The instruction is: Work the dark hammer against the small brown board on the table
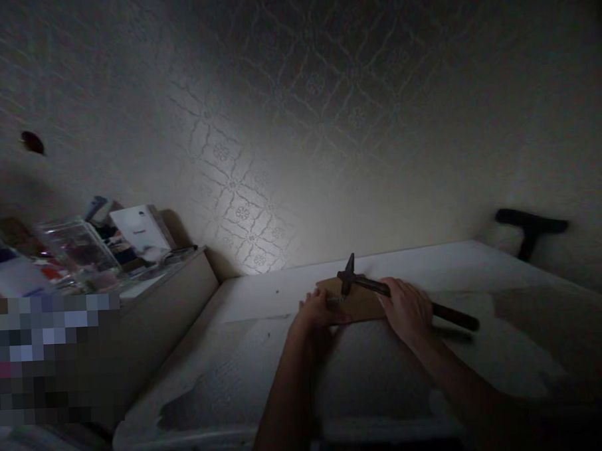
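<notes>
My right hand is wrapped round the dark handle of a hammer, whose head is over the left part of a brown board. At the board's left end is my left hand, with its thumb and fingers closed on the edge. A small shiny object is between the left fingertips and the hammer head, too small to make out. Both hands are above a white table.
On the left, a cabinet bears a white box, a clear plastic organizer and clutter. A dark T-shaped object stands at the right by the wall. Patterned wallpaper covers the wall behind the table.
</notes>
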A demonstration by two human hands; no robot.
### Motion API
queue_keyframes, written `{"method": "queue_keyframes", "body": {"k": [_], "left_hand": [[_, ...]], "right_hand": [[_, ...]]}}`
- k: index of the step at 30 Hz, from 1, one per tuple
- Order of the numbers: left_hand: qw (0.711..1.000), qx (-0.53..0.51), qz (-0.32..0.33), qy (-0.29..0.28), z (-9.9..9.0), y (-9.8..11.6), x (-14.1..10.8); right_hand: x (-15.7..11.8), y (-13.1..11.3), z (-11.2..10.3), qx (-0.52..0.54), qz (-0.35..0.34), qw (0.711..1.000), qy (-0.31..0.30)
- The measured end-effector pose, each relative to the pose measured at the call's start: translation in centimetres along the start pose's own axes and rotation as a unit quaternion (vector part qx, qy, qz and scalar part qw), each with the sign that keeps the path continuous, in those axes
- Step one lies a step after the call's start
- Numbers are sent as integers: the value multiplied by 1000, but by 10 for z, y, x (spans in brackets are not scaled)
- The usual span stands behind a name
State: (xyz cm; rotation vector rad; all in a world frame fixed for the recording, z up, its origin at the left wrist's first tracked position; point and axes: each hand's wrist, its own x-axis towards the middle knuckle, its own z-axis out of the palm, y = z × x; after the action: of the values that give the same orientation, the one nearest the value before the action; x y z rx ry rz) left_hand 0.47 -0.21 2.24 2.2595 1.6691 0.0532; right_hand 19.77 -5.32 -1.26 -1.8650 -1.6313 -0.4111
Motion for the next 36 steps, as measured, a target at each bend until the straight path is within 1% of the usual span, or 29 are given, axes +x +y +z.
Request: {"method": "queue_keyframes", "body": {"k": [6, 10, 13, 18, 22, 24, 27, 31, 36], "left_hand": [[1000, 2, 0, -3, 0, 1, -1], [1000, -6, -1, -1, 1, 0, 0], [1000, -1, 1, -4, 1, 0, 1], [1000, -9, -2, -8, 1, 0, 1], [1000, -6, 8, 3, 1, -1, 2], [1000, -5, 6, 3, 1, -1, 2], [1000, -8, -4, 3, 1, 0, 1], [1000, 1, 4, 10, 1, 1, 0], [1000, 10, -3, -2, 0, 0, 0]], "right_hand": [[0, -2, -2, 4, 21, 1000, -2], [0, -2, -1, 3, 7, 1000, -9], [0, -1, 0, 11, 16, 1000, -1], [-1, 0, 1, 14, 8, 1000, -3], [-1, 0, 2, 11, 3, 1000, 8], [0, 1, 3, 11, -4, 1000, 2], [0, 1, 2, 11, 5, 1000, -4], [0, 0, 1, 7, 3, 1000, 2], [-1, 0, 1, 8, -2, 1000, 20]]}}
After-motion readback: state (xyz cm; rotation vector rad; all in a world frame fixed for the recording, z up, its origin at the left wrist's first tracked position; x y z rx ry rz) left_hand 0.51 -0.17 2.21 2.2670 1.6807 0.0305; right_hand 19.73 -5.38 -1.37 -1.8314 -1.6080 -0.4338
